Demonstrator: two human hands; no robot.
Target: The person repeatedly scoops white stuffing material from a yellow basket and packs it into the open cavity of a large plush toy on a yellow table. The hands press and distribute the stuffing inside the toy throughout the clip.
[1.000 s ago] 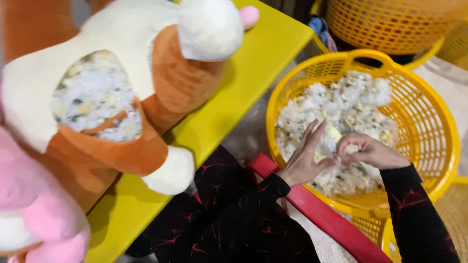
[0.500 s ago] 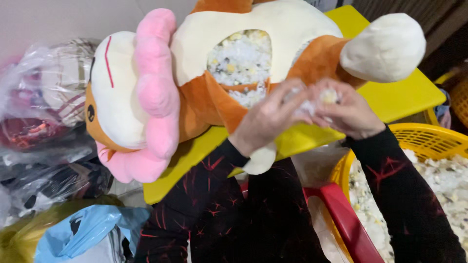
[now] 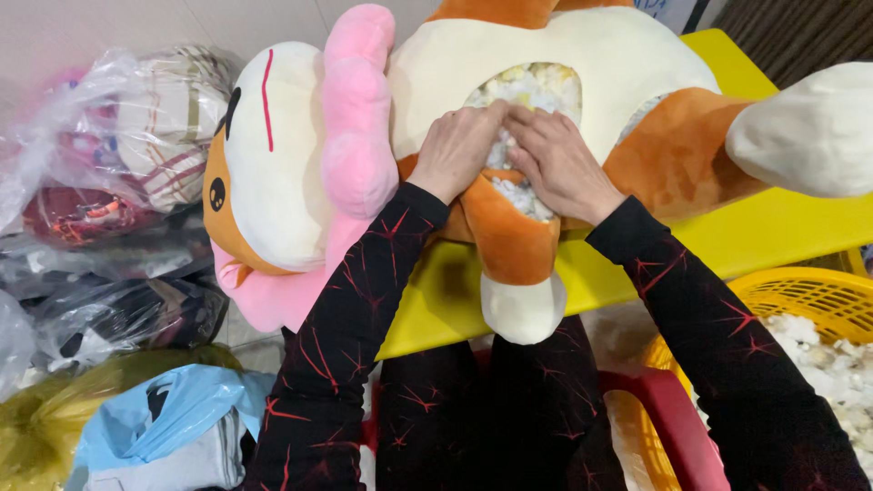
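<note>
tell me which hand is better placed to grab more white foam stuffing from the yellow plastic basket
Right, probably. The right hand is on the side of the yellow plastic basket holding white foam stuffing; the left hand would have to cross over.

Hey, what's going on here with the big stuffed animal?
A person has both hands at an opening in a large plush toy lying on a yellow table. The left hand and right hand press into the white stuffing. A yellow basket holding more stuffing sits at the right.
</note>
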